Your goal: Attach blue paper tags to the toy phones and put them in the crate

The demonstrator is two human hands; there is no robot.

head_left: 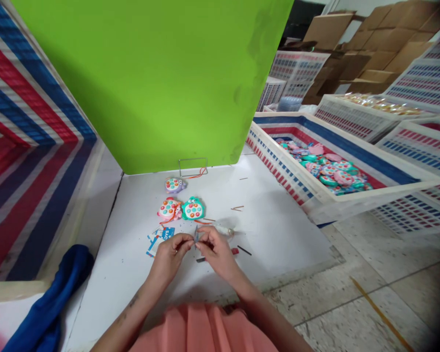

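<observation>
My left hand (pixel 171 253) and my right hand (pixel 214 249) meet over a white board (pixel 278 230) on the floor. Together they pinch a small thin grey piece (pixel 196 236) between their fingertips; what it is cannot be told. Just beyond the hands lie three small toy game consoles: a purple one (pixel 174 185), an orange-pink one (pixel 168 209) and a teal one (pixel 193 209). A blue-and-white printed card (pixel 158 239) lies left of my left hand. A small clear item (pixel 225 230) rests by my right hand.
A green panel (pixel 157 83) stands behind the board. A white crate (pixel 278 168) at right holds several more toys (pixel 328 168). More crates and cardboard boxes (pixel 381 54) stand beyond. Blue cloth (pixel 55 298) lies at left beside a striped crate wall (pixel 25 161).
</observation>
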